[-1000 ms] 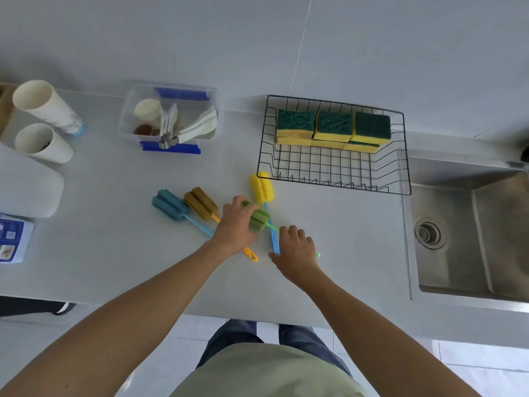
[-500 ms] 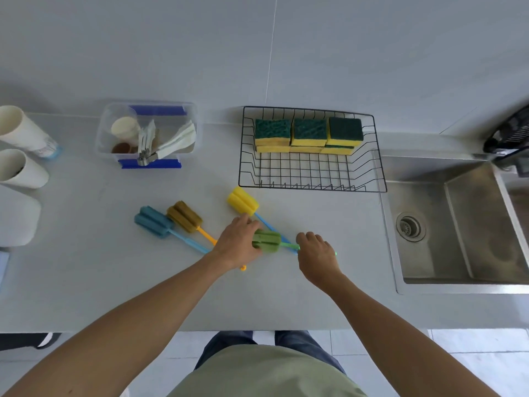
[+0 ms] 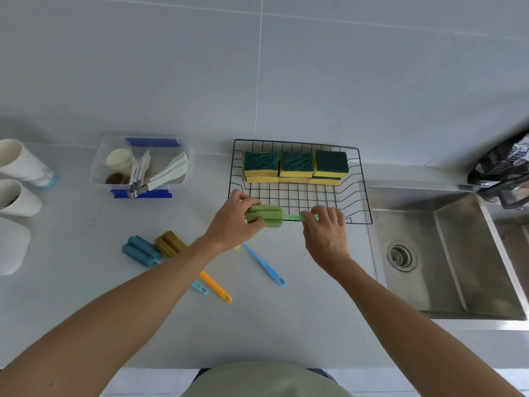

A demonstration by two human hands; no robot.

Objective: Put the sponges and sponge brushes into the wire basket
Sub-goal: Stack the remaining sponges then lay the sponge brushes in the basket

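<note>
A green sponge brush [image 3: 266,215] is held level over the front edge of the black wire basket [image 3: 365,196]. My left hand [image 3: 233,222] grips its sponge head and my right hand [image 3: 326,230] pinches its green handle. Several green-and-yellow sponges [image 3: 296,167] stand along the basket's back. On the counter lie a blue sponge brush [image 3: 140,251], a brown sponge brush with an orange handle [image 3: 170,243] and a blue handle [image 3: 264,265] whose yellow head is mostly hidden under my left wrist.
A clear plastic box [image 3: 98,167] with cups and utensils stands left of the basket. Two white cups [image 3: 20,179] lie at the far left. A steel sink [image 3: 446,253] is to the right, with a dark object [image 3: 503,167] at its back corner.
Both hands have lifted the green sponge brush off the counter and carried it up to the basket's front edge. The other brushes have stayed where they lay.
</note>
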